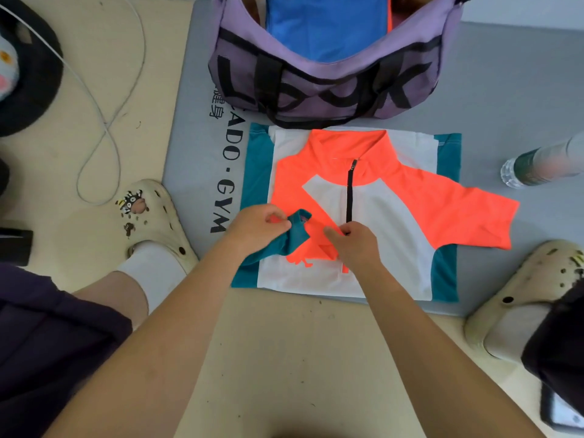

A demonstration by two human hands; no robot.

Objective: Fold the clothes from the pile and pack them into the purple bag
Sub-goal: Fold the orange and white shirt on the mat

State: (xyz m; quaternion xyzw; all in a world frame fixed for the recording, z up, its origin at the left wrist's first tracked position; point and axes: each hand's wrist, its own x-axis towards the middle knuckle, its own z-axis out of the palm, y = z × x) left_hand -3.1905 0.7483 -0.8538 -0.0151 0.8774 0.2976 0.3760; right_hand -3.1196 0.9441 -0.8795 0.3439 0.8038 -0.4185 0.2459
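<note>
One orange-and-white zip shirt (395, 210), laid flat on a teal-and-white garment (347, 282) on the grey mat (505, 99), just in front of the purple bag (319, 86), in which a folded blue item (325, 26) is seen. A teal sleeve (292, 238) is pinched by the curled fingers of the left hand (256, 226). The orange fabric near the zip is pinched by the right hand (354, 245).
</note>
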